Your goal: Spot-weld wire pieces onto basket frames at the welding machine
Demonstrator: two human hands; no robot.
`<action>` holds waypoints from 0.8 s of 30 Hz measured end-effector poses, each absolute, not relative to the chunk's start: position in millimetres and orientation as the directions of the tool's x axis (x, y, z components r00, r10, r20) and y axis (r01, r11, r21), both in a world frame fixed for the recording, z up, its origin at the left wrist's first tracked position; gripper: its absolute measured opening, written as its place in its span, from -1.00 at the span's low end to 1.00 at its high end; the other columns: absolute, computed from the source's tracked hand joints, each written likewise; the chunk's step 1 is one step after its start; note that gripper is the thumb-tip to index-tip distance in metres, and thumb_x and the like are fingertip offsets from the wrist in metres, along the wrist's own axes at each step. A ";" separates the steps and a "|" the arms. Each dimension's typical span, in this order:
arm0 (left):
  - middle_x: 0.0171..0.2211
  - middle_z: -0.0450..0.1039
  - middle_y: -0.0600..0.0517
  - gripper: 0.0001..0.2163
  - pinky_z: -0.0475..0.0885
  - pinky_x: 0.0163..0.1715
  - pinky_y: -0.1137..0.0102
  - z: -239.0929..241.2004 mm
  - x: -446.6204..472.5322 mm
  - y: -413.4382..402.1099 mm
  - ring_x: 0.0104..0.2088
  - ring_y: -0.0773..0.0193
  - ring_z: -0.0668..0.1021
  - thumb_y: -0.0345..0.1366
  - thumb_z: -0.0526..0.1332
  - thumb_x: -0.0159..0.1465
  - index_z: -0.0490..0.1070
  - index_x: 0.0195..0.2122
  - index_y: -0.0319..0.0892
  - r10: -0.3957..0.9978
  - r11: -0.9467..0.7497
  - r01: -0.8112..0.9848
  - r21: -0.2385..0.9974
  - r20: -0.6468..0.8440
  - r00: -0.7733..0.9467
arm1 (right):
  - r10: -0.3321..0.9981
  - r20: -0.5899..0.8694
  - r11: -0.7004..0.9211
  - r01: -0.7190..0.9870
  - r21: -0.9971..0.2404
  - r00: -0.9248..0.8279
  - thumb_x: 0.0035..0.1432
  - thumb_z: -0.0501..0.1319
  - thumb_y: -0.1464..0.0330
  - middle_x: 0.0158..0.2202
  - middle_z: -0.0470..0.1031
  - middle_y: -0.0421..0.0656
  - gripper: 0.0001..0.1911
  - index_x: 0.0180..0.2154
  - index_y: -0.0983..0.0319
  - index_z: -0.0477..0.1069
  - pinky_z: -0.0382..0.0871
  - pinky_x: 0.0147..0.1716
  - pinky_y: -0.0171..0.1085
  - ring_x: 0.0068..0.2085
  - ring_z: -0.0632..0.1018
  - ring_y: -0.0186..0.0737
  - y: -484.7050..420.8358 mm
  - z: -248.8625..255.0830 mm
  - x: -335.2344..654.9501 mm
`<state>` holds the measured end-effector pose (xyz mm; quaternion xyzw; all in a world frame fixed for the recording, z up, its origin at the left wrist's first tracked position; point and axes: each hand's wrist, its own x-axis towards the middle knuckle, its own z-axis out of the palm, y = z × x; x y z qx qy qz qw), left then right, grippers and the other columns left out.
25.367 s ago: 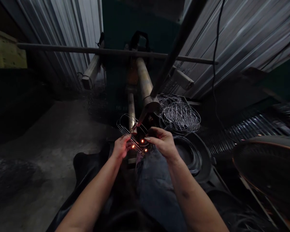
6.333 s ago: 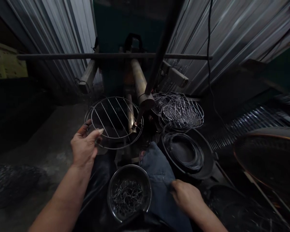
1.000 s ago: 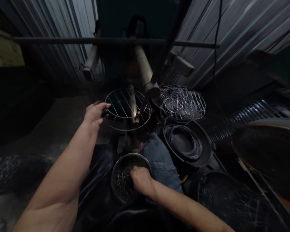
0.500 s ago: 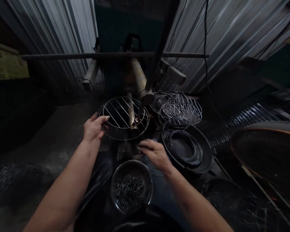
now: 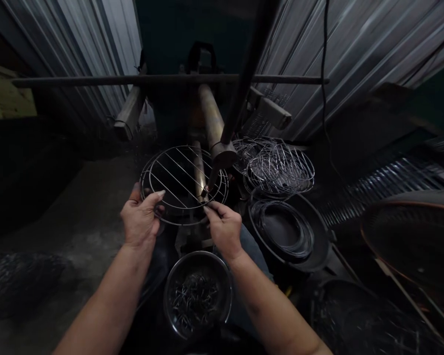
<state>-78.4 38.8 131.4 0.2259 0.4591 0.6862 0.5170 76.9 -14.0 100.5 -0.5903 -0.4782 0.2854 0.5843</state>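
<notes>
A round wire grill rack [image 5: 181, 208], two rings joined by straight bars, lies between the two rods of a spot-welding machine [image 5: 212, 116]. My left hand [image 5: 142, 217] grips the rack's left edge, thumb on top and fingers beneath. My right hand [image 5: 225, 229] is closed in a pinch at the rack's near right edge, close to the lower rod [image 5: 200, 172]. Whatever lies between its fingertips is too small to make out. Below the hands, a metal bowl [image 5: 166, 301] holds many short bent wire pieces [image 5: 196, 301].
A pile of wire racks [image 5: 279, 165] sits right of the machine. In front of it, a black basin [image 5: 320, 246] holds wire rings [image 5: 257, 217]. A horizontal bar [image 5: 96, 80] crosses behind. A large round dark pan-like object [image 5: 410, 236] stands far right; a cable [image 5: 324, 88] hangs nearby.
My right hand has moved up and left from above the bowl to the rack's near edge. My left hand and the rack have shifted slightly left and nearer. The view has moved a little.
</notes>
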 end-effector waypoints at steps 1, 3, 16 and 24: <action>-0.35 0.37 0.09 -0.57 0.26 -0.69 0.58 130.8 -78.4 39.2 -0.53 0.45 0.41 -0.43 0.42 -0.22 0.44 -0.26 -0.21 0.917 -0.036 -0.509 0.860 -0.174 -0.359 | 0.895 0.218 0.142 0.216 -0.966 0.389 0.11 0.23 0.29 -0.44 0.56 -0.16 -0.80 -0.28 0.24 0.57 0.46 -0.38 -0.28 -0.42 0.55 -0.21 -14.4 97.4 76.5; -0.35 0.37 0.09 -0.56 0.26 -0.69 0.58 128.7 -78.7 40.9 -0.53 0.44 0.41 -0.43 0.42 -0.23 0.44 -0.26 -0.20 0.912 -0.007 -0.524 0.852 -0.209 -0.353 | 0.890 0.225 0.148 0.215 -0.965 0.396 0.11 0.25 0.27 -0.47 0.54 -0.15 -0.79 -0.29 0.26 0.57 0.45 -0.42 -0.28 -0.43 0.54 -0.21 -14.9 91.7 76.5; -0.37 0.37 0.09 -0.52 0.25 -0.70 0.56 127.7 -77.7 48.3 -0.53 0.41 0.42 -0.43 0.44 -0.27 0.42 -0.25 -0.19 0.905 0.061 -0.550 0.833 -0.278 -0.322 | 0.868 0.261 0.159 0.262 -0.952 0.422 0.12 0.24 0.20 -0.52 0.51 -0.17 -0.75 -0.30 0.25 0.55 0.43 -0.51 -0.29 -0.50 0.52 -0.22 -13.9 87.1 82.5; -0.46 0.34 0.12 -0.51 0.22 -0.70 0.54 126.1 -71.7 65.2 -0.54 0.40 0.41 -0.41 0.44 -0.27 0.38 -0.25 -0.19 0.906 0.078 -0.543 0.836 -0.287 -0.312 | 0.876 0.221 0.150 0.193 -0.970 0.428 0.07 0.26 0.24 -0.53 0.49 -0.20 -0.78 -0.35 0.28 0.53 0.38 -0.56 -0.33 -0.58 0.46 -0.30 0.7 102.0 87.9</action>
